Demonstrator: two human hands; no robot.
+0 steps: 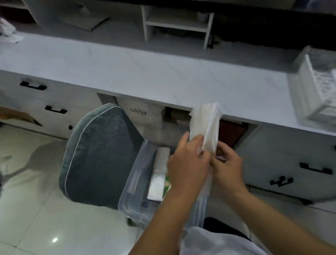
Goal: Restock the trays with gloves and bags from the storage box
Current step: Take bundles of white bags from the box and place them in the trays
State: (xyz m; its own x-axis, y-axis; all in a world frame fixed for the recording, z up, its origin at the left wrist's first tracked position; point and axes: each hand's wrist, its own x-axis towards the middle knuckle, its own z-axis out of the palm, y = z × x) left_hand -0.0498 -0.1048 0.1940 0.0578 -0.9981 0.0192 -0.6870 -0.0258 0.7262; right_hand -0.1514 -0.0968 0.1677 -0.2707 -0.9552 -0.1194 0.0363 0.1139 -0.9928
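Note:
A bundle of thin white plastic bags (206, 124) stands upright between both hands, in front of the counter edge. My left hand (188, 164) grips its lower part with fingers curled round it. My right hand (228, 164) pinches the bottom of the same bundle from the right. Under my hands, a clear plastic storage box (135, 182) sits on the floor, with white packets and a green-printed item inside. A white slatted tray (319, 91) rests on the counter at the right, blurred.
A grey cushioned chair (99, 155) stands left of the box. The white marble-look counter (138, 69) runs across, with black-handled drawers (315, 169) below and a small white shelf unit (177, 22) behind. Glossy floor tiles lie at the left.

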